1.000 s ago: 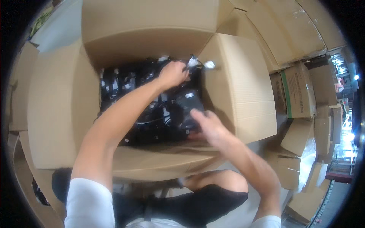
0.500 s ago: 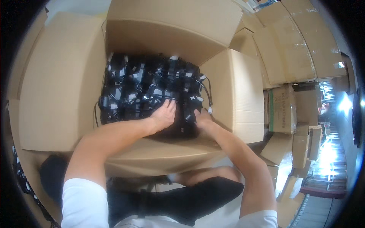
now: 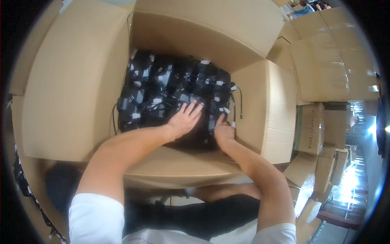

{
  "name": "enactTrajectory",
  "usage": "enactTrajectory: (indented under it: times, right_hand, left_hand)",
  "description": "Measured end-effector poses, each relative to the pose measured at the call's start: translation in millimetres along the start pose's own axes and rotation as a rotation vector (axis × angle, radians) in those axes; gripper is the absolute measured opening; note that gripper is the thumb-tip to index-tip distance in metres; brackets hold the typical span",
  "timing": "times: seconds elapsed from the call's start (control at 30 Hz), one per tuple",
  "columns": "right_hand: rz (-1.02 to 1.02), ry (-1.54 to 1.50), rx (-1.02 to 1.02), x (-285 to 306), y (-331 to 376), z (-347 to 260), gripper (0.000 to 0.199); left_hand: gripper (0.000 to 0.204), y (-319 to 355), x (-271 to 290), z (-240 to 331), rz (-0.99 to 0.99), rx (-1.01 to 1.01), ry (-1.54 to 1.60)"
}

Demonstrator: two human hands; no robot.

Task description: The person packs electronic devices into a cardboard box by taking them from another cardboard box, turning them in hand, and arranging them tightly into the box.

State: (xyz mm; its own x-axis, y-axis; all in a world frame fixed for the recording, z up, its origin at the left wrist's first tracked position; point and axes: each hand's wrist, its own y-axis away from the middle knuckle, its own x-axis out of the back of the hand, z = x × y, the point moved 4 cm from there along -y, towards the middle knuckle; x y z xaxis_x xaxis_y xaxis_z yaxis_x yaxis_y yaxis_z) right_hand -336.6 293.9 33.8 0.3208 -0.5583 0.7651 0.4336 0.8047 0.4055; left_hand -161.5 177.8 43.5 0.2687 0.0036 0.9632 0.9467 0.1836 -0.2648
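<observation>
Inside a large open cardboard box (image 3: pixel 191 35) lies a packed layer of black cabled units (image 3: pixel 162 77) that look like power adapters, with white labels or connector ends. My left hand (image 3: pixel 185 122) rests on the near middle of this layer, its fingers spread and nothing in its grasp. To its right, my right hand (image 3: pixel 224 132) is beside the box's right wall. Its index finger stretches out onto the black units while the other fingers bend; nothing shows held in it. A thin black cable (image 3: pixel 240 103) hangs against the right wall.
The box's flaps fold outward, with a wide left flap (image 3: pixel 77 81) and a right flap (image 3: pixel 279 110). Taped cardboard cartons (image 3: pixel 321 65) are stacked to the right. At the far upper right, part of another person (image 3: pixel 304 10) shows.
My left hand's fingers have spread over the pile. The right hand's index finger now extends forward. The view has shifted, so the box appears further right.
</observation>
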Motion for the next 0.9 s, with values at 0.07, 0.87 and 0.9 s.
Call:
enactTrajectory:
  times: [0.07, 0.87, 0.9]
  right_hand:
    - [-0.119, -0.067, 0.027, 10.8, 3.7, 3.1, 0.066]
    - [-0.183, -0.208, 0.009, 27.6, -4.3, 1.1, 0.081]
    - [-0.217, -0.218, -0.012, 24.1, -3.8, 1.8, 0.077]
  left_hand:
    - [0.057, 4.0, 20.1, -4.3, -0.066, -0.014, -0.053]
    - [0.097, 45.4, 35.7, -18.7, -0.381, -0.035, -0.276]
    - [0.098, 38.9, 37.5, -18.4, -0.382, -0.001, -0.247]
